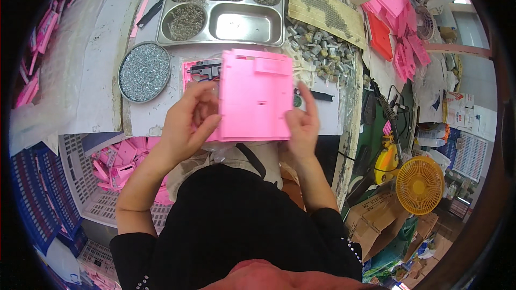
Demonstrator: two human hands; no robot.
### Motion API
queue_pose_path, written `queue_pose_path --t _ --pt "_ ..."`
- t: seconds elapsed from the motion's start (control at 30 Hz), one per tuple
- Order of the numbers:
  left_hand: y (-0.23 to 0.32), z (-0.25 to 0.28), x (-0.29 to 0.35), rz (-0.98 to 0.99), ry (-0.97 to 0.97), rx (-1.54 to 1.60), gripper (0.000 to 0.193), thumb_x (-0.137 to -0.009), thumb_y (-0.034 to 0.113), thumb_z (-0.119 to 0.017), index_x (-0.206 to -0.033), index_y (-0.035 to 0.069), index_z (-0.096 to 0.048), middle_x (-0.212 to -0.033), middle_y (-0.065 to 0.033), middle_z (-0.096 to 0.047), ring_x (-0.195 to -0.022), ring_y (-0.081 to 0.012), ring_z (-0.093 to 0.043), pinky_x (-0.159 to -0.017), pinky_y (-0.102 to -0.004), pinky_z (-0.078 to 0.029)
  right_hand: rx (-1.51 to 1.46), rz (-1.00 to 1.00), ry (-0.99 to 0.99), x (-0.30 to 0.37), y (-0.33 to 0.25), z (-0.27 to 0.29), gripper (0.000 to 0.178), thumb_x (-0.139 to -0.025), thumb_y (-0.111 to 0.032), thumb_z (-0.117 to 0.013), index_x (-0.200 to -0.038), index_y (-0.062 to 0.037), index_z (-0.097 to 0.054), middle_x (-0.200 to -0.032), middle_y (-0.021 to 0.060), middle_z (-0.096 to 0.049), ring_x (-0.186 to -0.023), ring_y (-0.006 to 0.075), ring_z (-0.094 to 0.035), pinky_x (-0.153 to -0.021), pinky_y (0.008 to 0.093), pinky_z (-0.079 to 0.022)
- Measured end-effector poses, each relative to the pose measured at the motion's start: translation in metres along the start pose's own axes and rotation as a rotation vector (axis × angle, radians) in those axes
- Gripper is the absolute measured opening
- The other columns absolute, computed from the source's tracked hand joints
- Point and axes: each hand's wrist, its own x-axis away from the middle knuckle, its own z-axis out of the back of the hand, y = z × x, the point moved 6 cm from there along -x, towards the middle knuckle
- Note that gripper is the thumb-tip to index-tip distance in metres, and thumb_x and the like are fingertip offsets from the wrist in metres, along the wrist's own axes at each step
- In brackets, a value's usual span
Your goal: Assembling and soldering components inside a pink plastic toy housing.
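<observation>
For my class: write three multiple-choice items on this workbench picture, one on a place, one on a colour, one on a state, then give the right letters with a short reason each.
1. Where does the round tin of small screws lie?
A. left of the pink plastic panel
B. on the yellow fan
C. inside the white crate

2. What colour is the panel that the hands hold?
A. blue
B. pink
C. green

3. How is the panel held?
A. by the left hand alone
B. lying untouched on the table
C. by both hands, the right hand at its right edge

Answers:
1 A: the tin sits on the bench to the panel's left.
2 B: its whole face is pink.
3 C: the fingers of each hand grip one side.
</observation>
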Motion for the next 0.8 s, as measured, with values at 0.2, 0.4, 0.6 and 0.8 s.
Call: queue_pose_path --t 0.2,0.4,0.6,0.8 --pt "0.006 -0.037 -0.026 -0.509 -0.003 -0.76 0.05 -0.082 0.022 -0.075 -0.128 0.006 -0.062 -0.128 -0.0089 -0.062 -0.111 -0.0289 -0.058 -0.096 -0.0442 -0.043 -0.301 -0.005 0.259 0.003 -0.006 0.057 0.059 -0.1 -0.004 -0.056 -0.153 0.0066 -0.034 -0.12 0.0159 -0.067 -0.094 0.0145 -0.068 -0.082 0.0288 -0.057" --pt "0.003 -0.042 -0.027 -0.482 -0.054 -0.816 0.052 -0.083 0.027 -0.074 -0.129 0.006 -0.062 -0.134 -0.0081 -0.059 -0.116 -0.0268 -0.056 -0.098 -0.0443 -0.041 -0.323 0.045 0.176 0.009 -0.001 0.068 0.061 -0.101 -0.014 -0.062 -0.152 0.0064 -0.036 -0.131 0.0192 -0.063 -0.108 0.0203 -0.068 -0.091 0.0332 -0.057" --pt "0.001 -0.042 -0.029 -0.466 -0.107 -0.811 0.056 -0.083 0.026 -0.074 -0.132 0.005 -0.059 -0.137 -0.0091 -0.058 -0.116 -0.0261 -0.057 -0.097 -0.0432 -0.041 -0.291 0.055 0.116 0.003 0.0 0.061 0.072 -0.099 -0.027 -0.069 -0.153 0.0059 -0.035 -0.135 0.0183 -0.061 -0.115 0.0212 -0.066 -0.096 0.0337 -0.055" --pt "0.001 -0.043 -0.028 -0.395 -0.168 -0.764 0.055 -0.083 0.024 -0.073 -0.133 0.005 -0.057 -0.14 -0.0106 -0.055 -0.113 -0.0282 -0.057 -0.097 -0.0438 -0.04 -0.283 0.036 0.083 0.002 0.002 0.055 0.072 -0.099 -0.027 -0.069 -0.153 0.0058 -0.035 -0.135 0.0171 -0.062 -0.114 0.0197 -0.066 -0.095 0.0322 -0.055"
